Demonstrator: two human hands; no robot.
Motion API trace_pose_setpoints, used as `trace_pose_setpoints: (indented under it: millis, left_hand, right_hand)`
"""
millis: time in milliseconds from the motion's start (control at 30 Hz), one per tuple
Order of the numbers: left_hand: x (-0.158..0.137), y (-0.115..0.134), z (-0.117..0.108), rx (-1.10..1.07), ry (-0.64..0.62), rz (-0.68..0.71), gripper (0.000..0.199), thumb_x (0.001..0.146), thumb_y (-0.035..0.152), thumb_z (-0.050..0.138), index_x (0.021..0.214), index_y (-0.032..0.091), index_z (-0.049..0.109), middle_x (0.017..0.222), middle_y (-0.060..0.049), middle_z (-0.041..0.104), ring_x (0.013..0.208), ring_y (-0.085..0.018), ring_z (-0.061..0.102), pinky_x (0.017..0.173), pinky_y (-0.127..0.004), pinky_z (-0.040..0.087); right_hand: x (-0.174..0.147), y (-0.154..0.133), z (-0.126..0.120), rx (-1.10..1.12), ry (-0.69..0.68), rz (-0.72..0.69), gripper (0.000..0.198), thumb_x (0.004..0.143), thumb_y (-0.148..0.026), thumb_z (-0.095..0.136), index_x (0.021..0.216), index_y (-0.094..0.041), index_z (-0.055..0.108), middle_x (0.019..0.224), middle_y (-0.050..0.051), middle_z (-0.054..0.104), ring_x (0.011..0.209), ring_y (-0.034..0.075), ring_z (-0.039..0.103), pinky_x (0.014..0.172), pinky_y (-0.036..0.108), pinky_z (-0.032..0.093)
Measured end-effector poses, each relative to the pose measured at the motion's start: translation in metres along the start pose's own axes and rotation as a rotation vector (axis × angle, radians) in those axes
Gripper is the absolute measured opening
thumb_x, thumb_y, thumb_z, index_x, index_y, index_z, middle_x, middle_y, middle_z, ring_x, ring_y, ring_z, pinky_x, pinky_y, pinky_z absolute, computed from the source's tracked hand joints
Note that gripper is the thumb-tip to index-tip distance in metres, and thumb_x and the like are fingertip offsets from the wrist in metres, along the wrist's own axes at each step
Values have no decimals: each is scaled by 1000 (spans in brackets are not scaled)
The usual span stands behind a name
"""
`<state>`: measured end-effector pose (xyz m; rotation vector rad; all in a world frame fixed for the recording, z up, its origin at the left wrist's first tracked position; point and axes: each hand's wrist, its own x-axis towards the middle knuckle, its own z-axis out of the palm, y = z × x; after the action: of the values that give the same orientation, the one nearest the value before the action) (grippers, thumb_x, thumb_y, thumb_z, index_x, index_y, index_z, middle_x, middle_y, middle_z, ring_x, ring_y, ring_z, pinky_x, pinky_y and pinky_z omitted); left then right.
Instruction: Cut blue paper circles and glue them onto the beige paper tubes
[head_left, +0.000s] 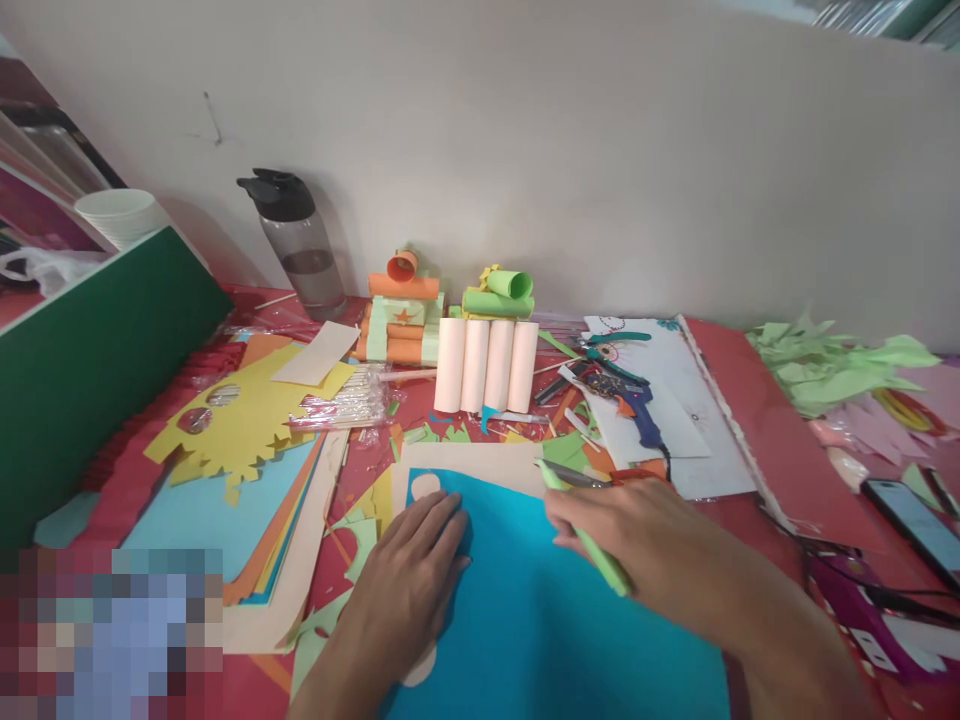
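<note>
Seen from above, a person works with two bare hands over a red-covered table (367, 440) strewn with craft paper.

A large blue sheet (570, 620) spreads from five to six o'clock, lying partly over a cream sheet (487, 457). At seven o'clock the left hand (416, 550) lies palm down on the blue sheet's left edge, fingers close together and slightly bent, gripping nothing. Between four and five o'clock, the right hand (607, 520) has its fingers wrapped around a slim light-green tool (592, 545); whether it is a pen or a knife, I cannot tell. The tool's far end hangs over the cream strip, just past the blue edge; contact is unclear.

Scissors (574, 473) show just beyond the right hand. At the centre stand four cream paper rolls (486, 365); a blue glue gun (637, 405) is between three and four o'clock.

To do this well, the left palm should press both layers flat, its fingers clear of the tool's path. Short, light strokes would probably suit thin paper best, and moving the scissors aside would free the right hand.
</note>
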<state>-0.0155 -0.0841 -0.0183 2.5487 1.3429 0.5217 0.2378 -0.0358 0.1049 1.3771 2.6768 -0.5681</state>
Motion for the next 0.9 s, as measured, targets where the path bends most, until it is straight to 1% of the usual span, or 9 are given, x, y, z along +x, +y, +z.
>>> trace_pose_setpoints:
  millis: [67, 133, 300, 400, 567, 700, 733, 800, 900]
  left_hand:
    - [0, 0, 2, 5, 10, 1, 38, 102, 31, 48, 137, 18, 54, 144, -10, 58, 133, -29, 54, 104, -48, 54]
    - [0, 0, 4, 14, 26, -2, 39, 102, 32, 48, 138, 17, 53, 144, -10, 58, 132, -29, 54, 103, -47, 55]
    - [2, 0, 11, 65, 51, -1, 40, 102, 30, 47, 140, 16, 52, 146, -12, 56, 134, -29, 53, 103, -47, 55]
    - [4, 0, 15, 100, 67, 1, 40, 102, 31, 47, 139, 15, 53, 146, -12, 56, 135, -30, 52, 104, -48, 54]
    - [6, -3, 20, 143, 98, 7, 39, 102, 28, 47, 138, 15, 54, 144, -12, 58, 135, -29, 52, 106, -48, 52]
    - [7, -4, 21, 151, 109, 18, 44, 103, 24, 44, 146, 15, 46, 146, -11, 56, 137, -27, 50, 108, -46, 50]
    - [7, -4, 21, 157, 109, 24, 45, 103, 23, 43, 148, 14, 43, 147, -11, 55, 138, -27, 50, 108, -45, 50]
    - [7, -3, 21, 175, 110, 38, 46, 103, 21, 40, 148, 13, 42, 147, -12, 55, 137, -27, 50, 107, -45, 50]
    - [7, -2, 21, 207, 91, 45, 45, 103, 18, 38, 147, 12, 44, 148, -12, 54, 136, -27, 51, 107, -45, 49]
  right_hand:
    - [4, 12, -7, 23, -24, 69, 19, 93, -14, 57, 78, -24, 51, 68, -3, 64, 55, 16, 54, 53, 28, 24]
    - [12, 26, -6, 54, -57, 111, 18, 93, -15, 57, 79, -24, 51, 70, -2, 65, 59, 16, 58, 53, 26, 25]
    - [27, 54, 14, 129, -58, 133, 18, 94, -16, 57, 80, -24, 49, 73, -1, 64, 66, 18, 62, 54, 23, 28]
    - [31, 62, 21, 137, -41, 129, 20, 94, -19, 59, 78, -24, 47, 74, -1, 63, 66, 18, 61, 56, 24, 30]
    - [34, 71, 21, 163, -32, 137, 20, 97, -25, 57, 80, -24, 47, 70, -1, 61, 66, 19, 60, 57, 25, 32]
    - [35, 75, 21, 124, -47, 160, 15, 96, -24, 57, 83, -24, 51, 72, -1, 63, 65, 19, 60, 56, 25, 33]
    - [34, 74, 21, 89, -21, 148, 11, 96, -24, 58, 86, -24, 54, 77, 1, 66, 68, 20, 61, 58, 26, 35]
    - [32, 67, 21, 12, 98, 111, 3, 96, -25, 58, 94, -24, 59, 89, 4, 68, 80, 23, 62, 66, 30, 41]
    - [30, 46, 19, 33, 311, 62, 13, 102, -29, 51, 106, -25, 62, 101, 8, 69, 97, 27, 62, 81, 37, 45]
